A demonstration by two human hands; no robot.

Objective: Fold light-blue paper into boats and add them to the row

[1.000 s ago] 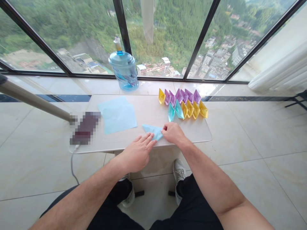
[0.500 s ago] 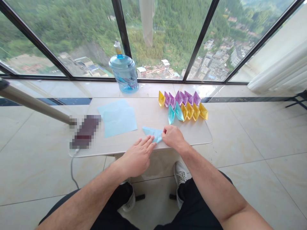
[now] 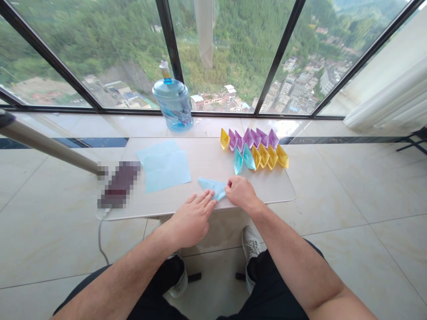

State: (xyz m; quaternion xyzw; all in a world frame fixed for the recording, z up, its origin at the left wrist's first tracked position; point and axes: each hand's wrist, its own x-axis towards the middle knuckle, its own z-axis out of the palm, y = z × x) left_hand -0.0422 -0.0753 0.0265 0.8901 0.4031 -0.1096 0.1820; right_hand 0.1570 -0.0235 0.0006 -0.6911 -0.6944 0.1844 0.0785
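Left hand (image 3: 192, 221) lies palm-down, fingers extended and pressing folded blue paper (image 3: 217, 186) onto table (image 3: 167, 203) near front edge; right hand (image 3: 242, 192), fingers curled, pinches paper's right end. Overlapping blue sheets (image 3: 167, 172) lie flat at left. Beyond right hand, purple, yellow and teal paper boats (image 3: 264, 157) stand in two rows. Blue water bottle (image 3: 177, 106) stands behind table, beside window (image 3: 233, 49).
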